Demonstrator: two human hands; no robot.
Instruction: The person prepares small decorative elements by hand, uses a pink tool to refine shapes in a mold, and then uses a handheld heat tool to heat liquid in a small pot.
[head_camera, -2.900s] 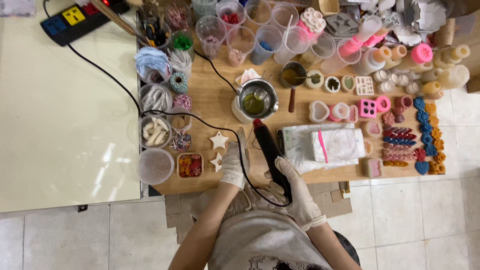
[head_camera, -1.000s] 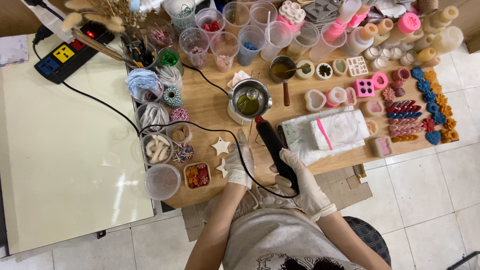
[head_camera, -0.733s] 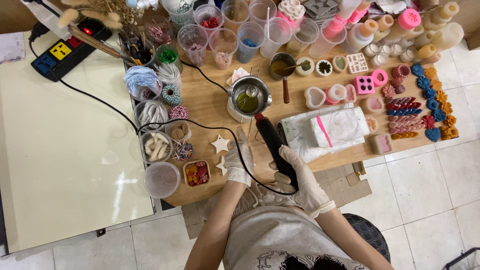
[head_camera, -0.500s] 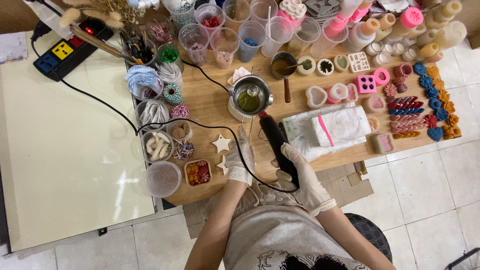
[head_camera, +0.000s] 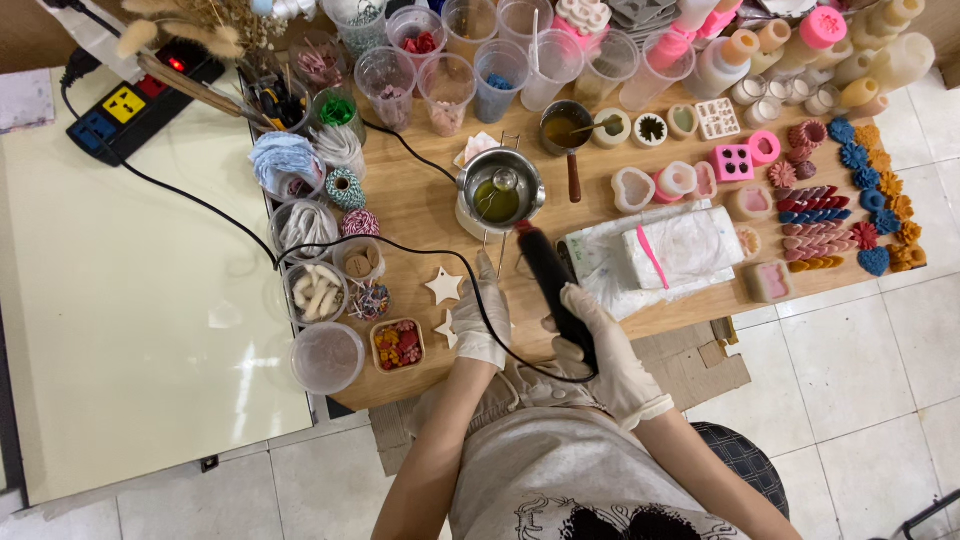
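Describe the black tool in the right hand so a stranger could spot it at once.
Start at the wooden table and find the steel pot of greenish liquid near its middle. Just below it, the gloved right hand grips a long black corded tool, the only black wand there, tip toward the pot.

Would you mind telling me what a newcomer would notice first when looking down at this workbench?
Most likely the gloved right hand gripping a black corded tool, its tip close to the steel pot of yellowish liquid at the middle of the wooden table. The gloved left hand rests beside two white star shapes. Rows of coloured pieces fill the right end, and plastic cups line the far edge.
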